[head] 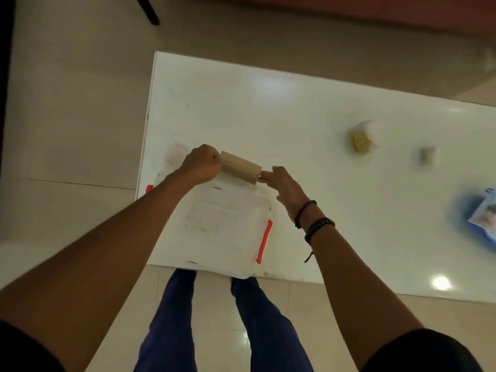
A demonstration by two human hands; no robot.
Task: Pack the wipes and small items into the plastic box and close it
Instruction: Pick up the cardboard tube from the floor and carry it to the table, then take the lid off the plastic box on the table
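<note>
While the left hand (pixel 202 165) clamps the cardboard tube (pixel 241 167), right fingertips (pixel 265 176) pinch its end (over the box (pixel 214 226)).

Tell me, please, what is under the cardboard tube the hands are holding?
Under the tube, gripped by the left hand and right hand, lies the far edge of the lidded box and the table. The frosted lid hides the box's contents.

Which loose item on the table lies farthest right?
The blue wipes pack at the frame's right edge; the yellow sponge-like piece and small grey-white item lie further left.
</note>
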